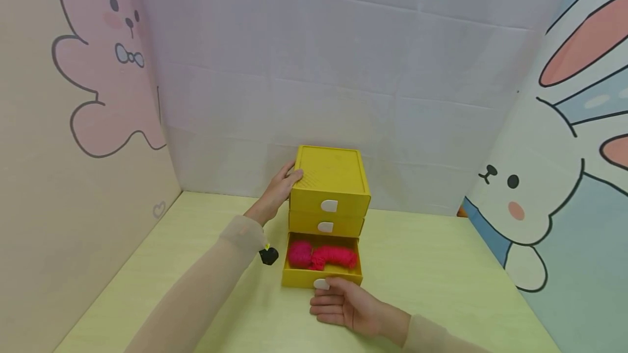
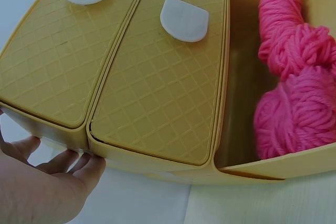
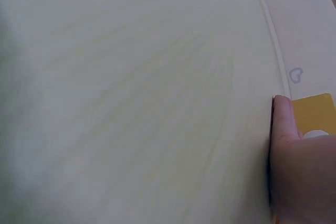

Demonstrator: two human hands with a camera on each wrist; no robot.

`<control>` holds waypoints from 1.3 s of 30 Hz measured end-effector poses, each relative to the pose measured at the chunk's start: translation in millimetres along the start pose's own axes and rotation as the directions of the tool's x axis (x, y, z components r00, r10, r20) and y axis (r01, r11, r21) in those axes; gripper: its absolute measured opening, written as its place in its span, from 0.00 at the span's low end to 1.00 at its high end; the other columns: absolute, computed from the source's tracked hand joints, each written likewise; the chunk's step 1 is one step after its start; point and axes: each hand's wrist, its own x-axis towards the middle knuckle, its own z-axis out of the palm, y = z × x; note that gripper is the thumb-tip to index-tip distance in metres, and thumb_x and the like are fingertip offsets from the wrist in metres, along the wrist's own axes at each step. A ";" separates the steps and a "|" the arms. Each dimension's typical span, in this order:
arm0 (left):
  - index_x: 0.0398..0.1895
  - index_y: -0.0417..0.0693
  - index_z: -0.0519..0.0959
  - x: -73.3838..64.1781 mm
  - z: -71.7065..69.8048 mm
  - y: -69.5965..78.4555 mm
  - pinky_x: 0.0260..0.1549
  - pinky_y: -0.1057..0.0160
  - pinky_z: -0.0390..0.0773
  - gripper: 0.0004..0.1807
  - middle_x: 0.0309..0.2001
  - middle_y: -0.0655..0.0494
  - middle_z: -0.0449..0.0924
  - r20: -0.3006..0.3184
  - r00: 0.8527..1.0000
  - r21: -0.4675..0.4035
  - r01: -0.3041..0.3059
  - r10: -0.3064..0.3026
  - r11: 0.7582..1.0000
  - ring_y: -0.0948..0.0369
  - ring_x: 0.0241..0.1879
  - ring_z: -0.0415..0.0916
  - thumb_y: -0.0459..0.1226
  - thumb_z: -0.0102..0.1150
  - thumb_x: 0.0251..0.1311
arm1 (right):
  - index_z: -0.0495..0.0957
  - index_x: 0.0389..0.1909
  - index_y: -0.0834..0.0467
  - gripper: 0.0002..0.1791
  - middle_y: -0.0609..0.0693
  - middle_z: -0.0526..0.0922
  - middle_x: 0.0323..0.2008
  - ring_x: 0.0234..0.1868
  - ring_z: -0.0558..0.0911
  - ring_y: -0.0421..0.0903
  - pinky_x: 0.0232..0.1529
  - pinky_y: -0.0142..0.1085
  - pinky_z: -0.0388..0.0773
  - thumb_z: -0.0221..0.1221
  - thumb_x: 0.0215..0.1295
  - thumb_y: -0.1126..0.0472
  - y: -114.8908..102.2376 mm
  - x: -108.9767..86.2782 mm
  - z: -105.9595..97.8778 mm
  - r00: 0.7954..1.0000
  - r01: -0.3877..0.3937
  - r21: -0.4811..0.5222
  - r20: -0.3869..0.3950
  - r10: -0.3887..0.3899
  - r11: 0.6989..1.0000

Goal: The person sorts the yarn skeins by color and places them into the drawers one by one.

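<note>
A yellow drawer unit (image 1: 333, 170) stands at the table's back, its bottom drawer (image 1: 304, 278) pulled out and its upper two drawers closed. My left hand (image 1: 276, 194) rests against the unit's left side, thumb at the top edge; in the left wrist view its fingers (image 2: 90, 170) touch the side wall. At the bottom drawer's white handle (image 1: 321, 284), my right hand (image 1: 350, 306) holds on with its thumb, the other fingers lying below. Two bundles of pink yarn, one rounded (image 1: 300, 255) and one longer (image 1: 334, 256), lie inside that drawer. The right wrist view hides most of this handhold.
White handles mark the top drawer (image 1: 329, 206) and middle drawer (image 1: 325, 227). A small black object (image 1: 269, 256) shows by the left sleeve. The pale table (image 1: 432, 287) meets a white back wall (image 1: 402, 124) and side walls printed with a bear (image 1: 115, 70) and a rabbit (image 1: 535, 178).
</note>
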 end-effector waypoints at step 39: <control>0.88 0.67 0.50 -0.3 1.3 0.4 0.76 0.40 0.63 0.38 0.81 0.48 0.60 -0.009 1.000 0.005 0.020 -0.020 1.000 0.46 0.74 0.68 0.56 0.49 0.81 | 0.69 0.70 0.77 0.37 0.69 0.83 0.61 0.57 0.88 0.57 0.63 0.50 0.81 0.52 0.83 0.45 -33.1 47.3 -21.2 0.993 0.075 -0.009 -0.092 -0.075 0.997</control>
